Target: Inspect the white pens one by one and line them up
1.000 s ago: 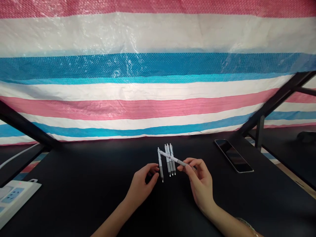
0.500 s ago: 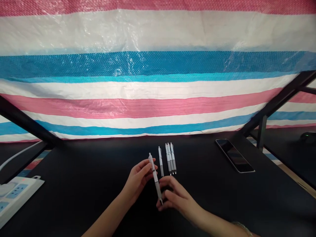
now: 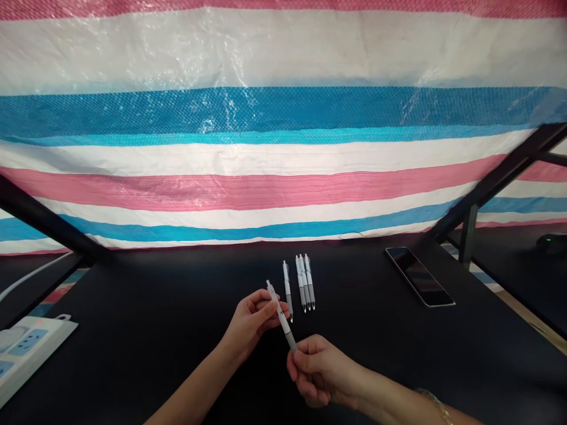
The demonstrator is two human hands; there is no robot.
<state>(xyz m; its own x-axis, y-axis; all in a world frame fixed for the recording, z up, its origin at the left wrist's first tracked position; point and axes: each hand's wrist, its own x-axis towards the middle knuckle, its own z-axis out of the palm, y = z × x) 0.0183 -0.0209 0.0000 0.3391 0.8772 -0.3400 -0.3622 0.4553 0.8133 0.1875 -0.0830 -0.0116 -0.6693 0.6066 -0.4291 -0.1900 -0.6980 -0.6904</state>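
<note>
My left hand [image 3: 256,321] pinches the upper white barrel of a retractable pen [image 3: 283,321] between thumb and fingers. The pen slants down to the right, clicker end up. My right hand [image 3: 316,366] grips its grey lower end between thumb and forefinger, hiding the tip. Just beyond the left fingertips, a similar white and grey pen [image 3: 287,283] lies on the black table [image 3: 177,307]. To its right, three more such pens [image 3: 305,283] lie side by side with tips toward me.
A phone [image 3: 420,276] lies dark side up at the right of the table. At the left edge sits a white power strip [image 3: 38,348]. A striped plastic sheet [image 3: 266,159] hangs behind, with black slanted frame bars [image 3: 482,192] at both sides.
My right hand has closed its fingers on the pen's grey end, where they were loosely apart before. The pen has tilted further, its lower end shifting right.
</note>
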